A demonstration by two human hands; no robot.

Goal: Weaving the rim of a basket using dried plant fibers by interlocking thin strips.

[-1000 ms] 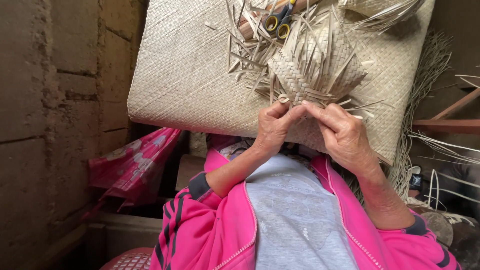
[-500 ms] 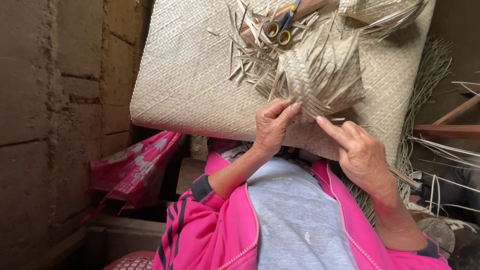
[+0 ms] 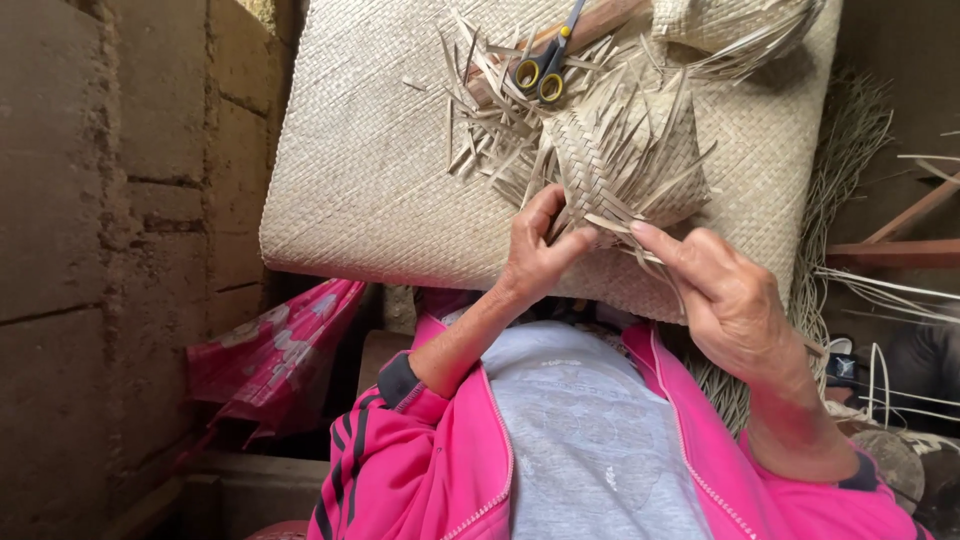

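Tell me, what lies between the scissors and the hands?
In the head view, the small woven piece with loose strip ends lies between the scissors and both hands.

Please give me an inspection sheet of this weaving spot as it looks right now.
Surface: large woven mat, lying across the person's lap.
Job's things: small half-woven piece with loose strip ends sticking out, resting on the mat.
Clutter: cut strip scraps; yellow-handled scissors lying on a wooden stick.
Grips: left hand pinches the piece's near edge; right hand holds a loose strip at its fingertips.
Cables: nothing seen.
Surroundings: block wall on the left; pink patterned bag beside it; loose fibre strands on the right.
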